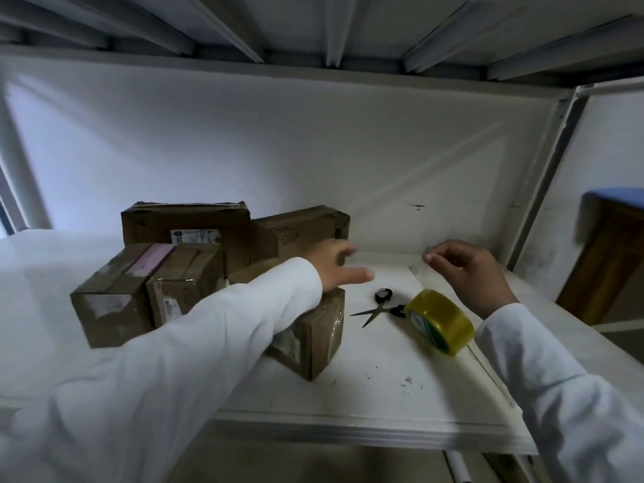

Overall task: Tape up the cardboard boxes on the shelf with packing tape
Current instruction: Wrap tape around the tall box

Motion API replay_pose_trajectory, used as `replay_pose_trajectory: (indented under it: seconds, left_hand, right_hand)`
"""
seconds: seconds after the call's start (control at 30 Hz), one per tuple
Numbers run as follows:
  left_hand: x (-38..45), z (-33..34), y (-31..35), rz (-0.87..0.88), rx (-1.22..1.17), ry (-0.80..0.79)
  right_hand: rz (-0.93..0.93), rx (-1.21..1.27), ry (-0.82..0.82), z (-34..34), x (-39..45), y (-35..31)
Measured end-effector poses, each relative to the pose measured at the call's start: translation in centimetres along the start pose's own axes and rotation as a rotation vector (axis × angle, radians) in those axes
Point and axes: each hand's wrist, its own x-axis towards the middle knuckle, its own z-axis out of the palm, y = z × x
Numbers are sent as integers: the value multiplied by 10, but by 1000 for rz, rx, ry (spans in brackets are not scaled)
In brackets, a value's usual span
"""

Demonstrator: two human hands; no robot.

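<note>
White metal shelf, five cardboard boxes clustered on its left-middle part. Large back box stands against the rear wall, a label on its front; a second back box sits just beside it to the right, tilted a little. Front-left box has a pink strip across its top; middle box touches it on the right, sticker on its front face. Front box sits nearest the shelf's front edge, partly under the left forearm, glossy tape on its side. All boxes look closed; contents not visible.

Left hand is above the front box, fingers straight and spread, blurred, gripping nothing. Right hand hovers over the right rear part of the shelf, fingers loosely curled with fingertips close together; whether it pinches anything cannot be told.

Packing tape roll, yellowish, lies on the shelf's right part below the right hand. Black-handled scissors lie with blades apart between the front box and the roll, touching the roll. Both arms in white sleeves.
</note>
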Motion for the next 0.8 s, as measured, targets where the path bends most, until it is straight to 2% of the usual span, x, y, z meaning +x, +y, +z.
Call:
replay_pose_trajectory:
  seconds: [0.13, 0.23, 0.3, 0.4, 0.5, 0.57, 0.63, 0.67, 0.8]
  left_hand:
    - [7, 27, 33, 135, -166, -36]
    - [14, 37, 46, 136, -343, 87]
    - [15, 34, 48, 155, -391, 154]
    - [10, 25, 45, 147, -392, 157]
    - [8, 22, 40, 86, -490, 224]
    - [9, 22, 37, 36, -592, 253]
    - [10, 23, 37, 39, -658, 283]
    - [10, 23, 38, 58, -655, 294]
    - [18, 13, 35, 115, -476, 373]
  right_hand:
    - [-166, 55, 107, 2, 3, -22]
    - [-225, 177, 62, -3, 12, -47]
    - [-175, 226, 18, -3, 13, -55]
    - [-56, 212, 34, 8, 10, -52]
    - [314, 182, -28, 19, 8, -47]
    - [479, 238, -172, 22, 3, -48]
    - [485, 232, -332, 28, -4, -49]
    - [466, 252, -359, 32, -6, -50]
    - [398, 353, -250, 44, -6, -54]
